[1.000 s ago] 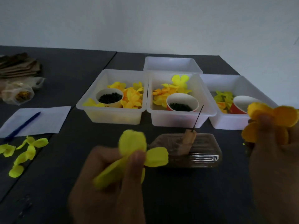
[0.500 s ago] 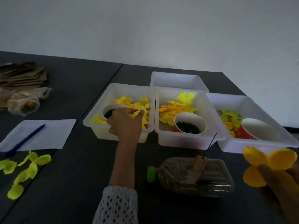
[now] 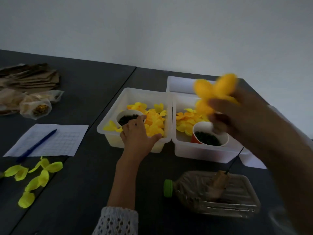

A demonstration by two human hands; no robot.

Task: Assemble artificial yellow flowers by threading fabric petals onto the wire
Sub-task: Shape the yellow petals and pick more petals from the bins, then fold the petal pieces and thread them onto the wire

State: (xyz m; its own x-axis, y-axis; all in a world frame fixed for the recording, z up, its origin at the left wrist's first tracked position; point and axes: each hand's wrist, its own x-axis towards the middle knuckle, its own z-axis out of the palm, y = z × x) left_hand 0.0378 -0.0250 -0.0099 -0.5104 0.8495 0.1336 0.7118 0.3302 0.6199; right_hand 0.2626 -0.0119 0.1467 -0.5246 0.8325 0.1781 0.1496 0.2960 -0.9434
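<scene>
My left hand (image 3: pixel 137 134) reaches into the left white bin (image 3: pixel 108 122) of yellow petals. Its fingers bend down at the rim of a white cup of dark beads (image 3: pixel 126 118), the thumb spread towards the bin's front edge. My right hand (image 3: pixel 245 119), blurred, holds an orange-yellow fabric flower petal (image 3: pixel 215 90) raised above the middle bin (image 3: pixel 203 153). A thin dark wire (image 3: pixel 234 160) stands tilted from a wooden peg (image 3: pixel 218 184) on a plastic bottle (image 3: pixel 237 200) lying on its side.
The middle bin holds orange petals and a red cup of dark beads (image 3: pixel 208 138). An empty bin (image 3: pixel 179 85) sits behind, and another bin is hidden by my right arm. Paper with a blue pen (image 3: pixel 36 145), loose lime petals (image 3: pixel 42 175), a plastic bag (image 3: pixel 35 107) and cardboard (image 3: pixel 28 77) lie left.
My left hand went from holding a yellow petal near me to reaching into the left bin. My right hand swung the orange petal up and leftwards over the middle bin.
</scene>
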